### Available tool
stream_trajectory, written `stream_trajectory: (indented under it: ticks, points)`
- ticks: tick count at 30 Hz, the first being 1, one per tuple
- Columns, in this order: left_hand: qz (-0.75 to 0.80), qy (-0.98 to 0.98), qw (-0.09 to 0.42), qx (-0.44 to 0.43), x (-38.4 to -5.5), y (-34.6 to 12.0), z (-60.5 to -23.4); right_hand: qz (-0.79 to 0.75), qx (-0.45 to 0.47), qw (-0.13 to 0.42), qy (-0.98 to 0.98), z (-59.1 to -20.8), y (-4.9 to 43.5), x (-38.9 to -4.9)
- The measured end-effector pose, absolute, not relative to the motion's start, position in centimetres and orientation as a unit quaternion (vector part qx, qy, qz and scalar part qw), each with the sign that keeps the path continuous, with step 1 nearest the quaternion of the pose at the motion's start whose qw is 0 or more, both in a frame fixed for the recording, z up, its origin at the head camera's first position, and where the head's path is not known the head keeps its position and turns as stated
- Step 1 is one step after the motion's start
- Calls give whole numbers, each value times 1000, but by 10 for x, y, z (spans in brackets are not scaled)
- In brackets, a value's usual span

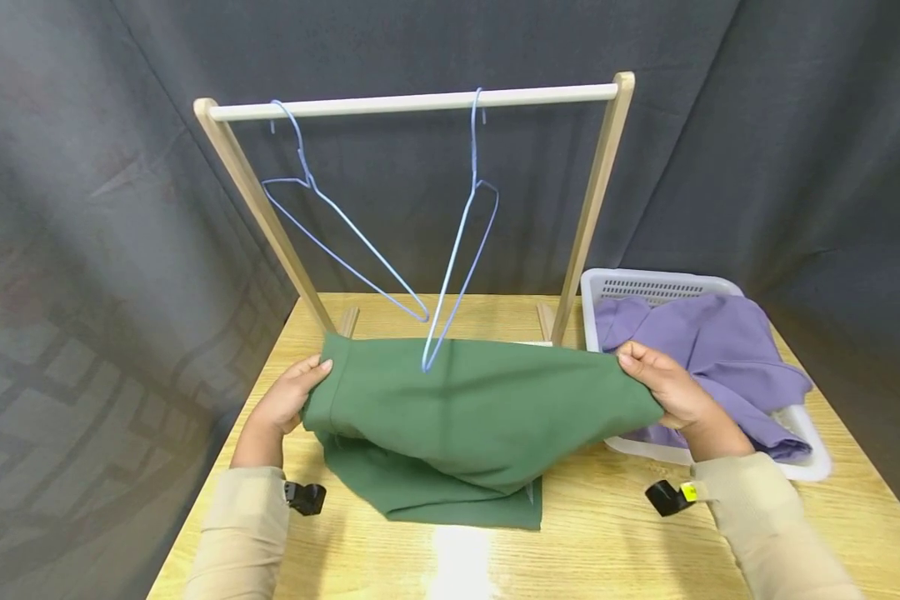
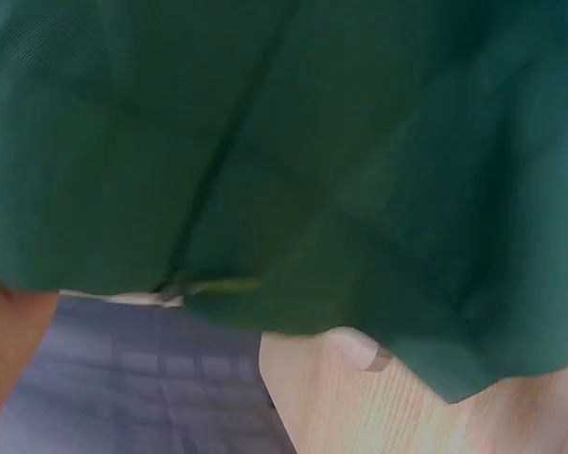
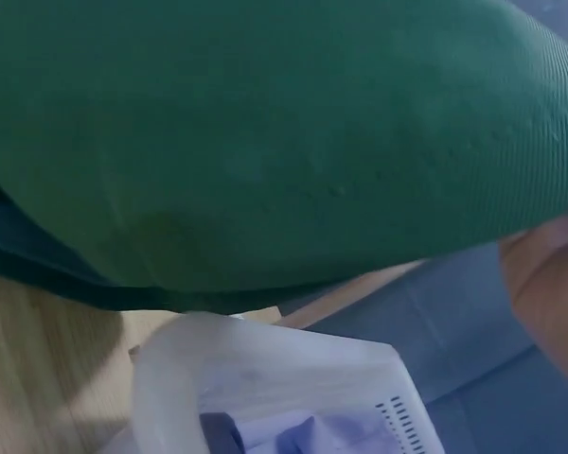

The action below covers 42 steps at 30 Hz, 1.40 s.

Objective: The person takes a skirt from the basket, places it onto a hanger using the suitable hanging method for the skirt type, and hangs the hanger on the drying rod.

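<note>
A green cloth garment (image 1: 487,400) is stretched sideways between my two hands, its lower folds hanging toward the table. My left hand (image 1: 294,393) grips its left end beside a stitched band, thumb on the near face. The right hand (image 1: 667,387) pinches the upper right corner, pulling the top edge nearly straight. In the head view, the lower end of a blue wire hanger (image 1: 474,158) overlaps the front of the cloth. Green fabric (image 2: 265,170) fills most of the left wrist view, and the cloth (image 3: 265,151) also covers much of the right wrist view.
A wooden rack (image 1: 390,104) with a white bar stands at the back. Another blue hanger (image 1: 307,177) hangs from its left side. On the table (image 1: 585,542), at right, a white basket (image 1: 817,467) holds purple cloth (image 1: 720,342) that spills over its rim.
</note>
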<state>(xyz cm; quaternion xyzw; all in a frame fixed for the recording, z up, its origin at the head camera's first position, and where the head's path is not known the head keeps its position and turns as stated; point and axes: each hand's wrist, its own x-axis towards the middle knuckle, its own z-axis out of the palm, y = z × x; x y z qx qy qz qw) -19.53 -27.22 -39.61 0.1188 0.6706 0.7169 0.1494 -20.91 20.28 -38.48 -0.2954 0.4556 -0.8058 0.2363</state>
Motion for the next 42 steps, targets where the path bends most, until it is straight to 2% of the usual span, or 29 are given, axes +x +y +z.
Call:
stream_trajectory:
  ticks: [6, 9, 13, 18, 27, 32, 35, 37, 42]
  points:
    - [702, 654, 249, 131, -191, -282, -402, -769, -362, 345, 398, -381, 214, -211]
    - [678, 665, 289, 123, -192, -284, -408, -732, -357, 358, 457, -381, 218, -213]
    - [630, 717, 282, 100, -197, -283, -416, -616, -317, 274, 667, -381, 214, -217]
    - [591, 776, 214, 48, -209, -278, -425, -456, -257, 170, 834, -383, 197, -226]
    - [555, 822, 111, -58, -234, -261, -432, -350, -182, 1, 919, -401, 172, -259]
    - [548, 827, 34, -120, -249, -247, -430, -360, -127, -110, 918, -410, 163, -272]
    - [556, 818, 5, -147, -253, -242, -432, -381, -110, -165, 903, -414, 158, -273]
    - [565, 811, 7, -155, -252, -241, -433, -390, -108, -171, 898, -416, 157, -269]
    - [560, 812, 44, -157, -243, -248, -445, -375, -152, -138, 904, -427, 156, -240]
